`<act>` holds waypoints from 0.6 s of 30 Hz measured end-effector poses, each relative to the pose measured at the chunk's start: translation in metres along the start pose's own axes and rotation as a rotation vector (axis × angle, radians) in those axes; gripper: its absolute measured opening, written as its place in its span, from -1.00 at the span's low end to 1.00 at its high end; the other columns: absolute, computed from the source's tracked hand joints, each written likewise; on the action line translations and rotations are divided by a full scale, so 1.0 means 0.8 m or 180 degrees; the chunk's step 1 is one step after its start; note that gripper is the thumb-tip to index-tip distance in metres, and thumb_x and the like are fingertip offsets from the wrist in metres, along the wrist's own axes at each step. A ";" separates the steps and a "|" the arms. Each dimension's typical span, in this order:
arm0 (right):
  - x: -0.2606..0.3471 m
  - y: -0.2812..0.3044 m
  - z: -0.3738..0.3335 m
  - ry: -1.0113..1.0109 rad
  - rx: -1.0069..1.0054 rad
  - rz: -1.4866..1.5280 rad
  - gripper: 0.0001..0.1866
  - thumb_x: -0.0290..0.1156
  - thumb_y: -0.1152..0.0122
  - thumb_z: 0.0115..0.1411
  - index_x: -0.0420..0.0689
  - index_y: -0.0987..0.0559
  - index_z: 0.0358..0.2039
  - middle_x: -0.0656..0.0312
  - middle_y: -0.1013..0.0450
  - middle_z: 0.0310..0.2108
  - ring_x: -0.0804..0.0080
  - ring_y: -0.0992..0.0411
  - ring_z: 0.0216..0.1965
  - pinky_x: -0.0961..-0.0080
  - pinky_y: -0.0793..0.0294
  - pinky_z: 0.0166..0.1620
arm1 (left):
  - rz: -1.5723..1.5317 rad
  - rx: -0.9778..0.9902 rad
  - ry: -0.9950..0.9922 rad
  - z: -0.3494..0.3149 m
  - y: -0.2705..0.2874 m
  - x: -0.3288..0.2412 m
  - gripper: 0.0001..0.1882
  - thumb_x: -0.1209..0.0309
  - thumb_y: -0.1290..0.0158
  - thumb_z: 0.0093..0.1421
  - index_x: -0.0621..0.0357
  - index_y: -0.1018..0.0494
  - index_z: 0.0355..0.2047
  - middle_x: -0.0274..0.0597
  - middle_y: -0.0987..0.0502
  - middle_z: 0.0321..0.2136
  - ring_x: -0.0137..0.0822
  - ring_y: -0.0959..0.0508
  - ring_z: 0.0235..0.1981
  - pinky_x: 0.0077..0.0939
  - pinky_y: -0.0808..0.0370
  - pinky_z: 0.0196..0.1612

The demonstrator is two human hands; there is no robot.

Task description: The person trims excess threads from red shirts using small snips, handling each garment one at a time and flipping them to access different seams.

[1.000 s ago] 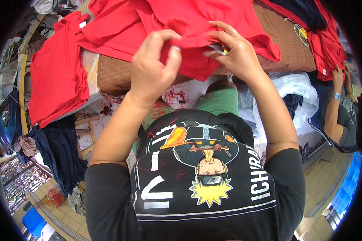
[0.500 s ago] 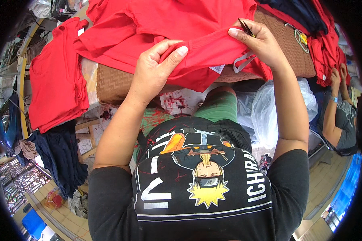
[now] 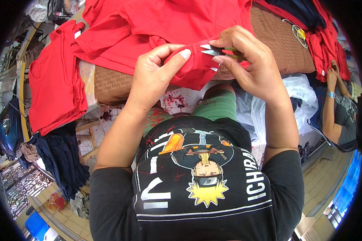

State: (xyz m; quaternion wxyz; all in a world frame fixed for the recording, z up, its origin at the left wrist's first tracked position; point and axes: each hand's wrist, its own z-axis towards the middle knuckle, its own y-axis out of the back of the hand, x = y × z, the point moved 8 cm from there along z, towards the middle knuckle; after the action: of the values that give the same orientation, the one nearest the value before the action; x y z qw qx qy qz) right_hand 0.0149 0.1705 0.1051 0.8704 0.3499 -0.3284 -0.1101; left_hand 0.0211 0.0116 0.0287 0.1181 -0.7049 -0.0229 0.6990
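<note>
A red garment (image 3: 165,26) is spread over the brown woven-patterned surface in front of me. My left hand (image 3: 155,74) pinches a folded edge of it between thumb and fingers. My right hand (image 3: 251,60) grips a pair of thread snips (image 3: 213,51), with the blades pointing left. The tips lie apart, right at the red fabric beside my left thumb. Part of the snips' handle is hidden under my right fingers, and a small white label peeks out below the blades.
More red garments (image 3: 54,76) are stacked at the left, above dark blue cloth (image 3: 62,160). Clear plastic (image 3: 297,94) lies below the brown surface (image 3: 277,44) at the right. A yellow-green cord (image 3: 299,32) rests on that surface. Another person (image 3: 338,108) handles red cloth at the far right.
My right hand has let go of the fabric edge and moved left. The snips have turned from pointing up to pointing left, beside my left thumb. My left hand keeps its pinch.
</note>
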 end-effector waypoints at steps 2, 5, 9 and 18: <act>0.002 0.000 -0.002 0.0000 0.0019 -0.0076 -0.78 -0.45 -0.32 -0.02 -0.18 -0.51 -0.34 0.14 -0.43 -0.41 0.18 -0.48 -0.39 0.39 -0.44 -0.37 | -0.0003 0.0031 -0.0036 -0.001 -0.002 -0.002 -0.78 0.43 -0.10 0.22 0.33 -0.52 -0.18 -0.28 -0.58 -0.33 -0.60 -0.51 -0.33 -0.71 -0.47 -0.23; 0.007 0.000 -0.002 -0.0067 0.0070 -0.0202 -0.80 -0.47 -0.31 -0.02 -0.18 -0.52 -0.35 0.16 -0.42 -0.41 0.17 -0.48 -0.40 0.37 -0.44 -0.38 | 0.0030 0.0019 -0.0076 -0.004 -0.002 -0.003 -0.78 0.43 -0.10 0.22 0.33 -0.53 -0.19 -0.29 -0.57 -0.34 -0.61 -0.51 -0.34 -0.71 -0.47 -0.24; 0.019 -0.002 -0.001 0.0080 0.0059 -0.0210 -0.82 -0.47 -0.30 -0.02 -0.17 -0.51 -0.37 0.16 -0.42 -0.41 0.17 -0.48 -0.39 0.35 -0.45 -0.38 | 0.0049 0.0004 -0.0041 -0.008 -0.001 -0.001 -0.78 0.43 -0.10 0.22 0.33 -0.53 -0.20 -0.32 -0.57 -0.36 -0.62 -0.49 -0.35 -0.73 -0.46 -0.26; 0.025 0.002 0.000 0.0182 0.0050 -0.0338 -0.81 -0.53 -0.29 -0.04 -0.16 -0.53 -0.36 0.18 -0.42 -0.42 0.20 -0.47 -0.41 0.38 -0.46 -0.34 | 0.0104 0.0022 -0.0026 -0.015 -0.002 -0.003 -0.80 0.45 -0.10 0.22 0.33 -0.54 -0.21 -0.33 -0.57 -0.37 -0.63 -0.49 -0.37 -0.73 -0.46 -0.26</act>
State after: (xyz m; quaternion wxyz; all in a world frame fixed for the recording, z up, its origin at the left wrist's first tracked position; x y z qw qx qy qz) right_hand 0.0301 0.1631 0.1163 0.8696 0.3767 -0.2852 -0.1436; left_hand 0.0328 0.0109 0.0316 0.1090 -0.7020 -0.0095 0.7037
